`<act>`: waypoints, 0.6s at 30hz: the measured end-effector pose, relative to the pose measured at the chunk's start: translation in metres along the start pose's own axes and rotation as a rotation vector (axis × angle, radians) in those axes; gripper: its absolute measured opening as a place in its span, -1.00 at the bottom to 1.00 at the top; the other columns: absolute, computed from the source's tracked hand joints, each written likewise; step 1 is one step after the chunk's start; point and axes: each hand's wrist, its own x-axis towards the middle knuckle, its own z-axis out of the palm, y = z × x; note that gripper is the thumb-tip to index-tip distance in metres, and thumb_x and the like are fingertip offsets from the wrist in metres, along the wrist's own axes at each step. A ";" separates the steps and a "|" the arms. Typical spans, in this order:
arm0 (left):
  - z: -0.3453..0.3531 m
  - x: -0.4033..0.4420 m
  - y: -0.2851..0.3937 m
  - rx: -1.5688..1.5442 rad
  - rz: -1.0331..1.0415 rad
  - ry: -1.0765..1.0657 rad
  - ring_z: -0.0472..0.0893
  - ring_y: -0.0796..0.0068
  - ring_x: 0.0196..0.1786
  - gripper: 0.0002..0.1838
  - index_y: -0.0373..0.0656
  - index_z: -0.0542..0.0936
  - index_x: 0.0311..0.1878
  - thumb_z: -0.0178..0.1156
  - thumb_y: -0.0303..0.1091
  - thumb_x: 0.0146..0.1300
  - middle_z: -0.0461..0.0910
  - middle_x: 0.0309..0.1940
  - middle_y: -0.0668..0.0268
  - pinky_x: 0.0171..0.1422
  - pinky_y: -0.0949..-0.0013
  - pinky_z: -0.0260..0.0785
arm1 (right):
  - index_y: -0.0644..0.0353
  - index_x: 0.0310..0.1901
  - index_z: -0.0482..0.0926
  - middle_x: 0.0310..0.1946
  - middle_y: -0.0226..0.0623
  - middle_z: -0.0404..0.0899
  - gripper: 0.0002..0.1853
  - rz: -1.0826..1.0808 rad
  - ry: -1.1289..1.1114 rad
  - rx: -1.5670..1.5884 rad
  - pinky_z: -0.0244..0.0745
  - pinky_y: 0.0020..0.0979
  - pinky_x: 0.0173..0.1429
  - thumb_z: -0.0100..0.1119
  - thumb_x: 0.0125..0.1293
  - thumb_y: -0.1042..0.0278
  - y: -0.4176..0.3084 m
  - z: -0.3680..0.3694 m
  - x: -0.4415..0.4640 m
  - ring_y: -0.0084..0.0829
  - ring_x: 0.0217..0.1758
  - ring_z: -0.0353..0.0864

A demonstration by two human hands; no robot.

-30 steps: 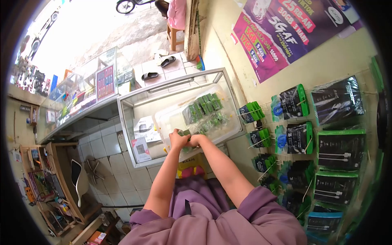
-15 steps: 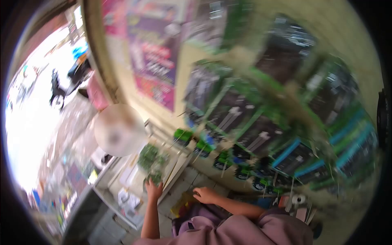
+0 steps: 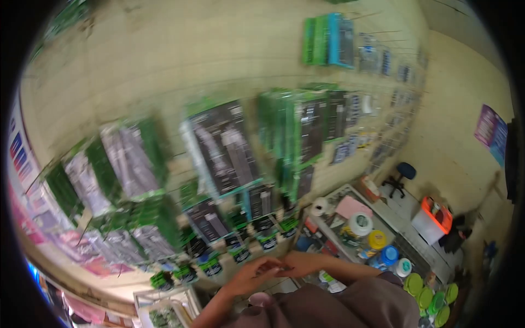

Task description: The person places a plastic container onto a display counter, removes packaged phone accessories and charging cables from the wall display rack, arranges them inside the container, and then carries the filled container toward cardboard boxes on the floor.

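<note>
My two hands meet in front of my body, below the hanging packets. My left hand (image 3: 250, 276) has its fingers stretched out, and they overlap my right hand (image 3: 295, 263). No object shows between them. Most of the right hand's fingers are hidden or run together with the left's, so their pose is unclear. Just above the hands hang small green-and-black packets (image 3: 266, 240) on wall hooks. To the right stands a glass display case (image 3: 344, 192) with a white-lidded jar (image 3: 360, 224) on it.
Larger packets with green edges (image 3: 224, 147) hang across the wall. Jars with yellow (image 3: 377, 239), blue (image 3: 389, 255) and green lids (image 3: 414, 284) stand at the right. Further back are an orange-rimmed bin (image 3: 432, 221) and a dark chair (image 3: 406, 170). Another case (image 3: 190, 303) stands at lower left.
The view has swung right, from the doorway and street toward the wall and room corner. My left hand has left the case with the green bundle and come together with my right hand.
</note>
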 end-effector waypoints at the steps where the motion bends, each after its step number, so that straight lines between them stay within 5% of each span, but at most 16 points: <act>1: 0.015 0.023 0.038 0.169 0.146 -0.113 0.58 0.57 -0.13 -0.78 -0.20 0.56 -0.02 0.18 -0.36 0.31 0.60 -0.15 0.31 -0.09 0.46 0.42 | 0.19 -0.03 0.56 -0.20 -0.13 0.65 -0.67 0.067 -0.035 -0.092 0.51 -0.30 -0.06 0.16 0.32 0.13 -0.023 -0.034 -0.032 -0.28 -0.15 0.66; 2: 0.030 0.046 0.074 0.332 0.297 -0.215 0.58 0.58 -0.15 -0.80 -0.20 0.57 -0.04 0.18 -0.39 0.30 0.60 -0.14 0.31 -0.11 0.46 0.42 | 0.18 -0.04 0.58 -0.21 -0.13 0.65 -0.68 0.047 0.088 -0.116 0.51 -0.32 -0.06 0.17 0.31 0.14 -0.029 -0.058 -0.061 -0.30 -0.15 0.66; 6: 0.075 0.127 0.190 0.377 0.704 0.117 0.56 0.57 -0.23 -0.80 -0.19 0.56 -0.07 0.19 -0.39 0.25 0.60 -0.29 0.30 -0.18 0.50 0.40 | 0.17 -0.01 0.59 -0.23 -0.23 0.66 -0.70 -0.135 0.632 -0.227 0.50 -0.39 -0.15 0.19 0.30 0.23 -0.078 -0.155 -0.147 -0.43 -0.20 0.65; 10: 0.102 0.194 0.299 0.143 0.656 0.213 0.53 0.58 -0.14 -0.72 -0.20 0.56 -0.09 0.23 -0.26 0.18 0.57 -0.24 0.34 -0.06 0.42 0.36 | 0.22 -0.04 0.59 -0.26 -0.31 0.66 -0.74 -0.219 1.176 -0.229 0.48 -0.47 -0.22 0.20 0.28 0.33 -0.090 -0.275 -0.176 -0.54 -0.26 0.62; 13: 0.107 0.260 0.339 0.196 0.747 0.325 0.57 0.40 -0.17 -0.60 -0.29 0.55 -0.11 0.25 -0.17 0.10 0.61 -0.23 0.17 -0.06 0.34 0.40 | 0.25 -0.11 0.60 -0.30 -0.30 0.64 -0.79 -0.403 1.532 -0.035 0.47 -0.48 -0.21 0.17 0.27 0.35 -0.087 -0.360 -0.159 -0.53 -0.28 0.60; 15: 0.099 0.300 0.355 0.351 0.785 0.599 0.55 0.24 -0.02 -0.51 -0.29 0.51 -0.02 0.23 -0.12 0.07 0.57 -0.07 0.06 0.11 0.29 0.37 | 0.25 -0.14 0.60 -0.32 -0.35 0.63 -0.77 -0.418 1.753 -0.170 0.47 -0.43 -0.15 0.21 0.25 0.29 -0.051 -0.425 -0.135 -0.48 -0.26 0.60; 18: 0.081 0.352 0.364 0.618 0.596 0.859 0.56 0.17 0.02 -0.41 -0.34 0.45 0.10 0.20 -0.08 0.13 0.55 -0.03 0.00 0.13 0.27 0.37 | 0.21 -0.01 0.56 -0.12 -0.26 0.60 -0.61 -0.336 1.746 -0.096 0.44 -0.30 -0.01 0.20 0.26 0.09 -0.027 -0.477 -0.099 -0.39 -0.08 0.55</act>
